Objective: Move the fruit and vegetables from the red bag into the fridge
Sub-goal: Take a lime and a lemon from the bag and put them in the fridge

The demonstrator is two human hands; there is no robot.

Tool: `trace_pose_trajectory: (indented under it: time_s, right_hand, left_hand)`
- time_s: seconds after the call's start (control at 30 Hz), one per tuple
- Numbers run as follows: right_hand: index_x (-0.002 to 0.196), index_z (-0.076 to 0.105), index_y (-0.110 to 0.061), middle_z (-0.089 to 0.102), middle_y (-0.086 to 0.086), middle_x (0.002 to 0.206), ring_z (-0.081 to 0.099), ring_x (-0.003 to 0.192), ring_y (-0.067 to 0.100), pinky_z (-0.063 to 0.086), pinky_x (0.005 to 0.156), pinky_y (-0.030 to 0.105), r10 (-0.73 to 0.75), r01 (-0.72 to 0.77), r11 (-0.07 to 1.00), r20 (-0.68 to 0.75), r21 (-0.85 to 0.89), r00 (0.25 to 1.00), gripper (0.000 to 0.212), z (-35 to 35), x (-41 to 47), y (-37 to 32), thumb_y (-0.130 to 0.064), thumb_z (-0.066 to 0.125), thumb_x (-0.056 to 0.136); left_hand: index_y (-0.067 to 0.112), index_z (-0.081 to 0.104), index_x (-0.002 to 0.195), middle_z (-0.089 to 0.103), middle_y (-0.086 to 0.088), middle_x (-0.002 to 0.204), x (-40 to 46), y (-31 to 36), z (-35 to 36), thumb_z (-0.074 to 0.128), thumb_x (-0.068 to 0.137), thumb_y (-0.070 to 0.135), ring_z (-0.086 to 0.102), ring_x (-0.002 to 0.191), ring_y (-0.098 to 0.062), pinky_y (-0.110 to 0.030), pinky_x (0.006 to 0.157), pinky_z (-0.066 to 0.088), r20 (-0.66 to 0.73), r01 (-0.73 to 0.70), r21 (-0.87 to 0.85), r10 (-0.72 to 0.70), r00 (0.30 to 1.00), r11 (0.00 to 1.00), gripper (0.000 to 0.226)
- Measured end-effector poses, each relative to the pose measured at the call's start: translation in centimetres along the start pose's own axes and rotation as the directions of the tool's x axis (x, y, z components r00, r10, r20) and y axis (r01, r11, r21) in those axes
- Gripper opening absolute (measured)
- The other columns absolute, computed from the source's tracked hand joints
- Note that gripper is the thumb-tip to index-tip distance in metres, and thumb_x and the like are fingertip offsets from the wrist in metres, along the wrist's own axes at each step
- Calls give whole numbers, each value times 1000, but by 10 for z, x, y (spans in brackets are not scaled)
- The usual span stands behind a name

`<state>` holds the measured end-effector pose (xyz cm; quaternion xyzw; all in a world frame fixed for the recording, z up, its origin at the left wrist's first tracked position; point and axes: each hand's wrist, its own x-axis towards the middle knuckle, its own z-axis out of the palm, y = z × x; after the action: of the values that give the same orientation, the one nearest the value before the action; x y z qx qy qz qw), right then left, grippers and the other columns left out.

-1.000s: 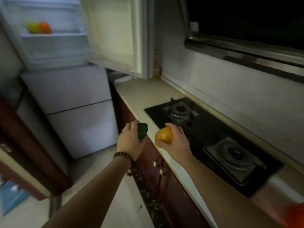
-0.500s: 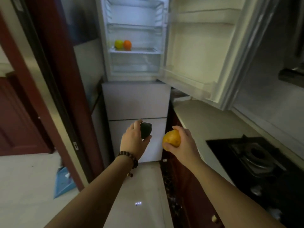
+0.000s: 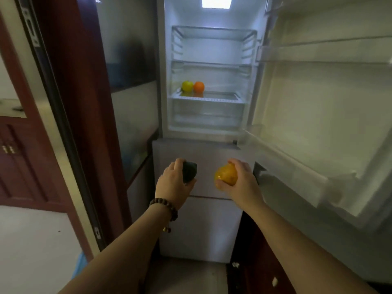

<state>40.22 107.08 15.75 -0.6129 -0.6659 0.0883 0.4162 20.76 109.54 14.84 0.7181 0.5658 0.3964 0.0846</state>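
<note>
My left hand (image 3: pixel 172 184) grips a dark green vegetable (image 3: pixel 189 171). In my right hand (image 3: pixel 239 183) is a yellow-orange fruit (image 3: pixel 226 174), with the fingers curled round it. Both hands are held out in front of the fridge's closed lower drawers, below the open upper compartment (image 3: pixel 209 77). On a glass shelf (image 3: pixel 218 96) inside, at its left, a yellow-green apple (image 3: pixel 187 86) sits beside an orange (image 3: pixel 199 86). The red bag is out of view.
The fridge door (image 3: pixel 318 124) stands open to the right, its door shelves bare. A dark red door frame (image 3: pixel 84 102) runs down the left side. Dark red cabinets (image 3: pixel 261 272) are at the lower right, light floor tiles at the lower left.
The view has swung left from the cooktop and counter to face the open fridge, which is closer now. Both hands keep their hold on the same items.
</note>
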Motion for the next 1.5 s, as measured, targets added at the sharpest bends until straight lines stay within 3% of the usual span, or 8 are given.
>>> trace_pose_trajectory:
  time_s: [0.33,0.57,0.73,0.9,1.07,1.3,1.5]
  right_hand:
    - [136,39,-22,37,7,135,48,108,23,39,79,28,-60,60,998,21,32,998,69,25,137,37,-37,74,78]
    - [134,41,-24,40,4,131,47,104,18,39,79,28,-49,49,999,-20,24,999,69,72,227,55,-37,75,76]
    - [132,42,-26,41,0,125,48,100,17,42,81,29,-31,33,998,-59,44,998,68,105,309,56,-36,76,74]
    - [132,41,-27,43,2,126,44,101,13,39,81,27,-27,29,1000,-144,12,989,67,115,394,45,-34,75,75]
    - [130,43,-24,45,3,124,44,98,11,37,79,27,-39,21,997,-259,-73,965,66,109,454,52,-33,76,74]
    - [132,40,-27,44,3,128,44,100,13,41,84,31,-10,-29,994,-345,-108,939,70,89,530,88,-36,76,73]
    - [131,40,-27,39,4,129,43,95,14,36,79,27,76,-119,989,-373,-92,925,65,64,589,121,-36,74,76]
  left_hand:
    - [20,41,128,53,-2,120,128,-20,37,70,80,33,55,104,-22,-36,85,52,-61,1,46,2,998,999,58]
    - [21,43,131,40,-4,125,226,-64,66,69,81,30,50,109,-21,-35,92,49,-62,-18,28,20,998,999,57]
    - [18,44,132,44,-5,123,320,-94,81,69,82,31,46,111,-20,-29,96,39,-108,-98,5,98,989,995,57]
    - [14,45,128,50,-6,122,416,-107,94,74,77,27,50,110,-20,-36,98,44,-153,-188,-84,174,973,979,61]
    - [12,49,120,53,-6,113,504,-97,113,75,75,28,52,101,-21,-37,91,47,-180,-272,-102,251,951,957,54]
    - [21,50,122,45,-7,119,614,-69,157,72,78,35,52,100,-26,-38,89,47,-15,-299,-50,298,954,953,51]
    - [18,49,121,54,-4,116,693,-29,225,70,80,32,53,104,-22,-35,91,46,117,-411,-59,415,902,910,49]
